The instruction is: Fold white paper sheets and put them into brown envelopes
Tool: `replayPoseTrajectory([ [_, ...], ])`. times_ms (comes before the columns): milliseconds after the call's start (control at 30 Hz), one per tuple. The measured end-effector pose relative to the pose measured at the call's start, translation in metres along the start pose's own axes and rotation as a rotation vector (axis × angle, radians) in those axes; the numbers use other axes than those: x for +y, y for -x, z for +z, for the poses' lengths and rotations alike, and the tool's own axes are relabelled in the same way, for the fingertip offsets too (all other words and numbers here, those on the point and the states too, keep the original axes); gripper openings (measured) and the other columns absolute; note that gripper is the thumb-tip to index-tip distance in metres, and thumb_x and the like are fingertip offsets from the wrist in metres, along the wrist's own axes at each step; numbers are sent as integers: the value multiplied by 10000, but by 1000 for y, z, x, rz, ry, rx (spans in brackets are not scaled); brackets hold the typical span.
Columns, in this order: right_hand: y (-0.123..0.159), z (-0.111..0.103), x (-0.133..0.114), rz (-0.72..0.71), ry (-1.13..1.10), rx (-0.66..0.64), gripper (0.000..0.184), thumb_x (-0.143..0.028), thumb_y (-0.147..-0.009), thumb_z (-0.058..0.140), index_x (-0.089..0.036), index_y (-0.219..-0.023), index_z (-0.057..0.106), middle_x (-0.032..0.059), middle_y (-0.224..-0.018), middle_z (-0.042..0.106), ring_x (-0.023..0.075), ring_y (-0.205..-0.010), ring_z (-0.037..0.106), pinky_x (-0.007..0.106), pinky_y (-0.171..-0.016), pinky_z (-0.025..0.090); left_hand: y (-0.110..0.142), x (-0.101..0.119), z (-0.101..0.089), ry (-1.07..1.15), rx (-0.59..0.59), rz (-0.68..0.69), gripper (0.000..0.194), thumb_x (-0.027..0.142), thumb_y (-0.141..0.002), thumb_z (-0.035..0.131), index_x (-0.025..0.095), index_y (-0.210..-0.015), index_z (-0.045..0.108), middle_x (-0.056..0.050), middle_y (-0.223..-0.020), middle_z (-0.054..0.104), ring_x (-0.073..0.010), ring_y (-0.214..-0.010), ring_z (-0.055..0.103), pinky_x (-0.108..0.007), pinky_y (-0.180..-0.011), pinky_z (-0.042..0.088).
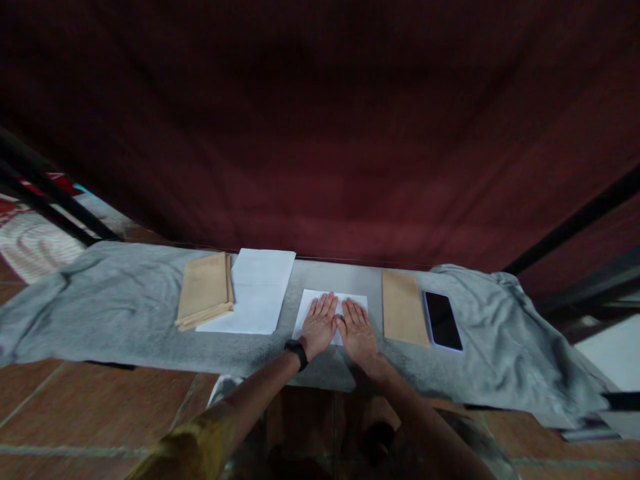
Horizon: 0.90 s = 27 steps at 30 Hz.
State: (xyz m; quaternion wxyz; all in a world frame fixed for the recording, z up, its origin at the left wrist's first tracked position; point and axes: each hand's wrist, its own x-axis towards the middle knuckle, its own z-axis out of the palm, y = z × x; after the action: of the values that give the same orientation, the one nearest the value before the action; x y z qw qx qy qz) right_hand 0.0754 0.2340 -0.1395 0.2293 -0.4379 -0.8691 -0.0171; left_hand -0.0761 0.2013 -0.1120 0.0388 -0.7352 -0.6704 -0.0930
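A small white sheet of paper (303, 313), which looks folded, lies on the grey cloth in front of me. My left hand (320, 325), with a black band on its wrist, rests flat on the sheet, fingers stretched out. Beside it my right hand (358, 331) also lies flat on the paper, and the two thumbs meet near the middle. Both palms hide much of the sheet. To the right of the hands is a single brown envelope (404, 308). A stack of larger white paper (263, 290) lies to the left, partly under a pile of brown envelopes (204, 287).
A phone with a dark screen (443, 321) lies right of the single envelope. Rumpled grey cloth (115, 300) covers the narrow bench. Behind it hangs a dark red curtain (340, 160). Dark metal bars (575, 223) stand at both sides, and tiled floor (120, 400) shows below.
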Motion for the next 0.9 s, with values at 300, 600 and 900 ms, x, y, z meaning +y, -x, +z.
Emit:
replayPoseTrajectory([
  [300,4,-4,-6,29,5,9,486,-321,-1038,341,-140,-1478,436,130,-1541,412,240,-1420,396,427,-1173,290,8,-21,1,-12,47,-68,536,337,-1015,273,116,-1492,378,-124,-1570,376,-229,-1481,286,-450,-1209,267],
  [600,7,-14,1,60,37,-81,552,-387,-1027,365,-134,-1518,363,150,-1573,346,279,-1434,368,459,-1167,284,17,-38,2,-31,57,-187,567,346,-1008,259,97,-1511,340,-142,-1569,368,-234,-1474,300,-444,-1212,258],
  [900,8,-14,1,66,62,-76,555,-391,-1023,370,-121,-1508,380,162,-1561,369,290,-1427,376,466,-1166,274,15,-25,0,-53,79,-222,583,343,-999,271,52,-1497,351,-184,-1544,394,-269,-1473,299,-495,-1217,238],
])
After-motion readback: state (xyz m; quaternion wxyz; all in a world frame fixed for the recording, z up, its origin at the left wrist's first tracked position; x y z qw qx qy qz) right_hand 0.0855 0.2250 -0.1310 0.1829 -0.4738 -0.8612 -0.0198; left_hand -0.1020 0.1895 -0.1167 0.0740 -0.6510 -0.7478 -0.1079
